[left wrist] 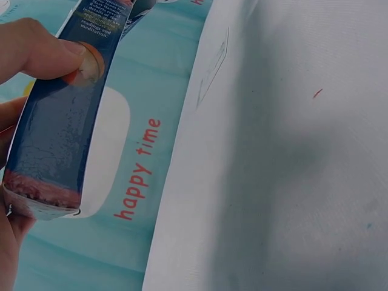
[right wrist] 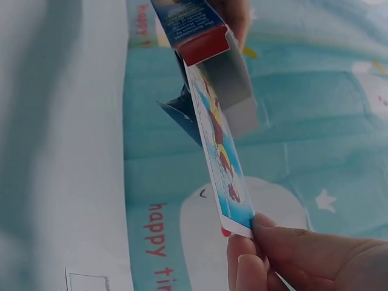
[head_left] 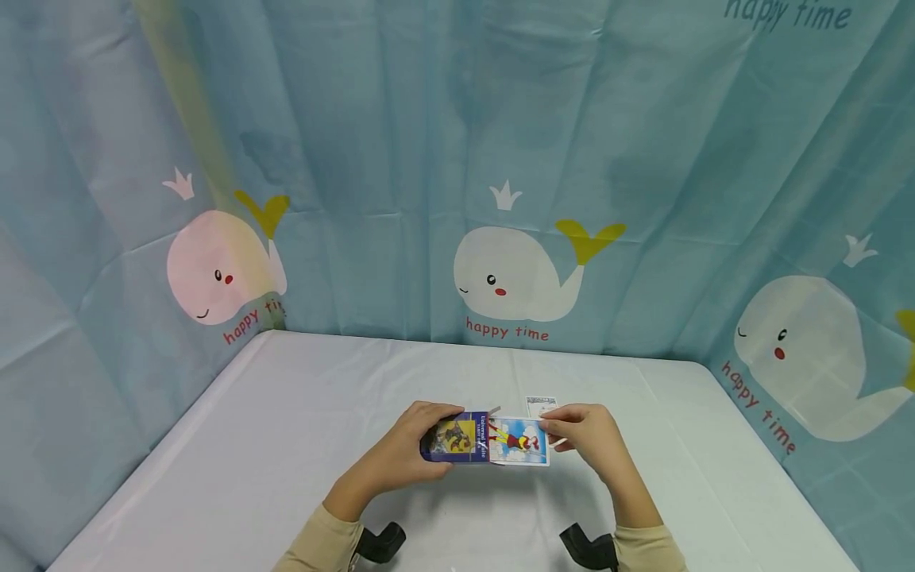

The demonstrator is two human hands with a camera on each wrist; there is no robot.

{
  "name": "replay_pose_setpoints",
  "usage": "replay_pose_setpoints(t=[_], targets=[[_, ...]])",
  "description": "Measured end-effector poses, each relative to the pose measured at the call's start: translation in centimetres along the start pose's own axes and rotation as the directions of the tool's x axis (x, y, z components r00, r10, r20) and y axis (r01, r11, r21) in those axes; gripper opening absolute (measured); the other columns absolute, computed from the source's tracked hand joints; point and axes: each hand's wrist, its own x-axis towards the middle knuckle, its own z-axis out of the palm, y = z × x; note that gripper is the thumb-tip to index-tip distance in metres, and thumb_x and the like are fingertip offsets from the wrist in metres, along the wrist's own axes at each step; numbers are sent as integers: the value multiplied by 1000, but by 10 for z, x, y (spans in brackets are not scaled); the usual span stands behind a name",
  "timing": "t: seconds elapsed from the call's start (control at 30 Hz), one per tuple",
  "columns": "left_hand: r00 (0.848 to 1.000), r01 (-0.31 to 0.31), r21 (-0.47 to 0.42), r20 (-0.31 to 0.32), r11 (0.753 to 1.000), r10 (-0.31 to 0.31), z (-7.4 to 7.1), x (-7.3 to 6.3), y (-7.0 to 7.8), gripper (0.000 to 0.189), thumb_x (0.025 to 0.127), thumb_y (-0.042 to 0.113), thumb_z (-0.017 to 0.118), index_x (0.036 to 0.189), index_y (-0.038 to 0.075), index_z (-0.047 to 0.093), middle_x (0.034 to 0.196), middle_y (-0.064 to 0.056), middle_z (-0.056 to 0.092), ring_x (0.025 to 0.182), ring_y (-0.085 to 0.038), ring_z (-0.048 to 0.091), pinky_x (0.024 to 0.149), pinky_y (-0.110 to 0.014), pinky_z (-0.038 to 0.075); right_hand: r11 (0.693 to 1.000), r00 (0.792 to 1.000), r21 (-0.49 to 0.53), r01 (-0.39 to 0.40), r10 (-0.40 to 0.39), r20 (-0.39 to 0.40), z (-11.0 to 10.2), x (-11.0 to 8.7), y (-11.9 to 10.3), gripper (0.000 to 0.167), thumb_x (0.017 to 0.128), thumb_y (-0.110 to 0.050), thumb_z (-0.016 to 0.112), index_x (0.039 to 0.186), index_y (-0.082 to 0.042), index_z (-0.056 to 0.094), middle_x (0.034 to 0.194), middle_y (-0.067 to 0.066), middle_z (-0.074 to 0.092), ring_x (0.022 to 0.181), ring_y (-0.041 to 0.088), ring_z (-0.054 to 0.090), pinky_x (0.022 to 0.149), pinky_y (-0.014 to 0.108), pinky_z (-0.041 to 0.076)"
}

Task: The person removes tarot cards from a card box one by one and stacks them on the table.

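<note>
My left hand [head_left: 402, 451] grips a dark blue tarot card box [head_left: 457, 437], its thumb on the narrow side [left wrist: 57, 133] in the left wrist view. From the box's right end a tarot card [head_left: 520, 442] sticks out, with a colourful figure on a blue sky. My right hand [head_left: 592, 437] pinches the card's outer end between thumb and fingers. In the right wrist view the box end [right wrist: 227, 79] stands open with its flaps out, and the card [right wrist: 217, 145] is partly inside. Whether more cards lie within cannot be seen.
Behind the hands, another card [head_left: 541, 403] lies on the white tabletop [head_left: 250, 445], partly covered by the right hand in the head view. A blue curtain [head_left: 386, 159] printed with whales hangs along the table's back and sides.
</note>
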Motion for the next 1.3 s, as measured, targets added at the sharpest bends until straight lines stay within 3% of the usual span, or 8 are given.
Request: replay_pose_setpoints(t=[0.47, 1.0, 1.3], targets=[[1000, 5, -6, -6, 1000, -5, -2, -1, 2, 72, 77, 19, 81, 143, 19, 53, 137, 1, 56, 120, -18, 47, 93, -37, 47, 1000, 998, -3, 20, -19, 56, -14, 3, 6, 22, 89, -15, 72, 101, 4, 75, 82, 9, 74, 69, 18, 67, 65, 33, 58], [1000, 5, -19, -4, 1000, -5, -3, 0, 1, 71, 78, 17, 80, 143, 18, 52, 138, 0, 54, 119, -17, 46, 91, -36, 47, 1000, 994, 13, -26, 25, 108, -28, 5, 9, 23, 88, -15, 74, 101, 4, 75, 82, 8, 74, 68, 16, 67, 67, 30, 59], [1000, 22, -5, -17, 1000, -22, -3, -1, 1, 71, 77, 18, 81, 143, 22, 53, 136, 1, 55, 118, -16, 46, 91, -34, 48, 999, 990, 52, -18, 11, 141, -40, 7, 12, 30, 89, -19, 73, 104, 6, 73, 83, 7, 74, 73, 17, 69, 69, 29, 59]])
